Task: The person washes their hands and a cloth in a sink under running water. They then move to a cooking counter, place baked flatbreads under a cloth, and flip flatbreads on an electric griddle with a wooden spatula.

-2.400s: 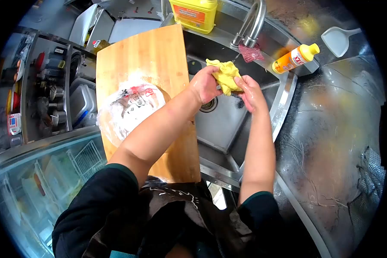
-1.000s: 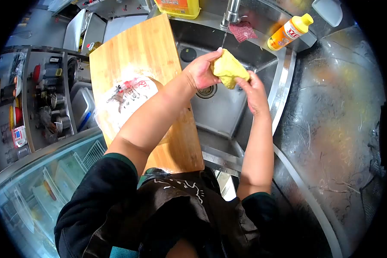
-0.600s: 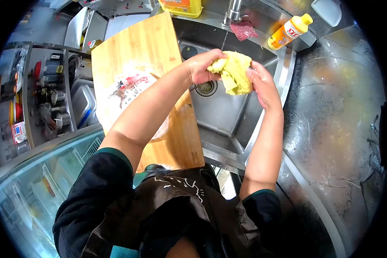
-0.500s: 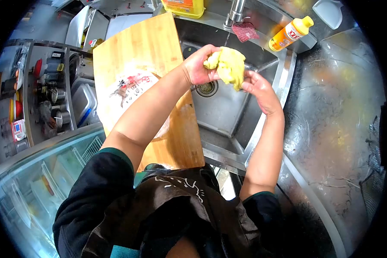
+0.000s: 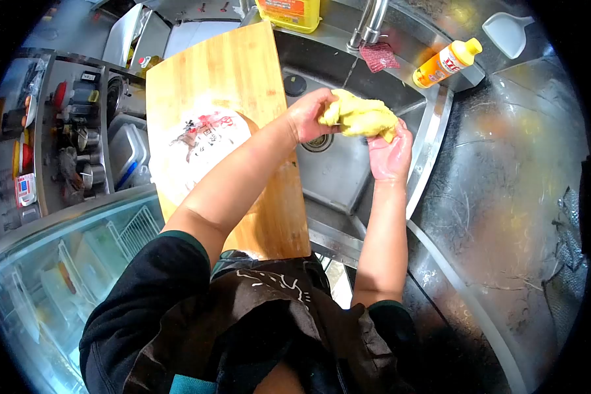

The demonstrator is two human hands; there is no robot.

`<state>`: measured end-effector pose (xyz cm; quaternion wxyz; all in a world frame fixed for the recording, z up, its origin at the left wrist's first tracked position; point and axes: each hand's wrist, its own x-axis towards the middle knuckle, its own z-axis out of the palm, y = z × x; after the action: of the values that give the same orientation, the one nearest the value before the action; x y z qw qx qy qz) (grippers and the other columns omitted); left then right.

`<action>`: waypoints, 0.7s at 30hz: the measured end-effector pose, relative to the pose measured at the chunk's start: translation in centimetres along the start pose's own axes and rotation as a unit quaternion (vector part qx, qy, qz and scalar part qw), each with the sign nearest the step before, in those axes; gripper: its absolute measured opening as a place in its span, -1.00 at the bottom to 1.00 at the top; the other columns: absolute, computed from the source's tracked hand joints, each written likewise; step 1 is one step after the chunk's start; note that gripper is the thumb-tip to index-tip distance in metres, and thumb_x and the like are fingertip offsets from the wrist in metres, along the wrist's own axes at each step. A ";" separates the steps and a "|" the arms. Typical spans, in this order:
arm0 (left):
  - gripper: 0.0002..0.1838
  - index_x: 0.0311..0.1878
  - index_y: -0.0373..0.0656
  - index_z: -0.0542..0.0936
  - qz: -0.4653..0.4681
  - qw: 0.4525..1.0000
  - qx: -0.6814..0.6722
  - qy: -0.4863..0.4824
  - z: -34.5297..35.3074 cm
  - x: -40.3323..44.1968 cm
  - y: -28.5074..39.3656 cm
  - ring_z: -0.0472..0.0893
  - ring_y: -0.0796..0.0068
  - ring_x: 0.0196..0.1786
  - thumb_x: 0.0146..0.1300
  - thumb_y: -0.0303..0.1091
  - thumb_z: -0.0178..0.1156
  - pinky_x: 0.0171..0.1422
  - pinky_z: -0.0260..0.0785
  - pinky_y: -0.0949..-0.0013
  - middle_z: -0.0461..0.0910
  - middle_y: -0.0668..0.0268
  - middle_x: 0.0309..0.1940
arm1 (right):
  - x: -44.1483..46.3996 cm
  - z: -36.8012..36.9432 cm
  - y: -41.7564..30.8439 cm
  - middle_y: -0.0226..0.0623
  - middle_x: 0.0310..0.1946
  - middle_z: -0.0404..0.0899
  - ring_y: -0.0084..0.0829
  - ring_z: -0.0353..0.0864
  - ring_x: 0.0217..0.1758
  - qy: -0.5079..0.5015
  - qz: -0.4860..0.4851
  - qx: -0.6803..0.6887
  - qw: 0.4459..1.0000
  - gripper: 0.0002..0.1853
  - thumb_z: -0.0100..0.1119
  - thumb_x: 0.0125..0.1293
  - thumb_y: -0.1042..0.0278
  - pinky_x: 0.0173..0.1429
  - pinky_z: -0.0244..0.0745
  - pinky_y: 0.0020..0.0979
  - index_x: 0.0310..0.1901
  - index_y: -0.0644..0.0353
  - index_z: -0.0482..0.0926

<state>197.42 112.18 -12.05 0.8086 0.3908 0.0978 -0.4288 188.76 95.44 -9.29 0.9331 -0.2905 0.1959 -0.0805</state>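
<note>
Over the sink (image 5: 338, 172) I hold a crumpled yellow cloth (image 5: 360, 117) between both hands. My left hand (image 5: 312, 118) is closed around its left end, with the fingers partly hidden by the folds. My right hand (image 5: 389, 154) grips the right end from below, palm turned up and wet-looking, some fingers hidden behind the fabric. Just beyond the cloth, a thin stream of water falls from the metal tap (image 5: 369, 29). The sink drain (image 5: 317, 142) shows partly beneath the left hand.
To the left, a wooden board (image 5: 220, 62) bears a white printed bag (image 5: 210, 141) and white powder. A red mesh cloth (image 5: 379, 57), an orange-yellow bottle (image 5: 448, 62) and a yellow container (image 5: 289, 13) line the sink's back. A white scoop-like tool (image 5: 505, 34) lies at the right.
The yellow cloth has gone from hanging bunched up to stretching sideways between my hands. My right hand has turned palm up and shifted slightly lower.
</note>
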 end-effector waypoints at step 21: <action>-0.75 -0.20 -0.32 0.59 -0.050 0.960 0.157 0.224 1.3 2.2 -4.3 0.64 0.26 -0.35 0.30 -0.28 0.15 -0.34 0.46 0.15 0.63 0.10 -0.32 | 4.6 0.7 7.0 -0.04 -0.55 0.56 0.05 0.57 -0.43 0.027 -0.327 -0.718 0.614 -0.58 0.02 0.42 0.12 -0.30 0.43 -0.03 -0.54 0.23 0.50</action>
<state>195.25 108.46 -14.59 0.6719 0.5939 0.2272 -0.3798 193.50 100.32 -14.19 0.3327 -0.9101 0.1088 -0.2218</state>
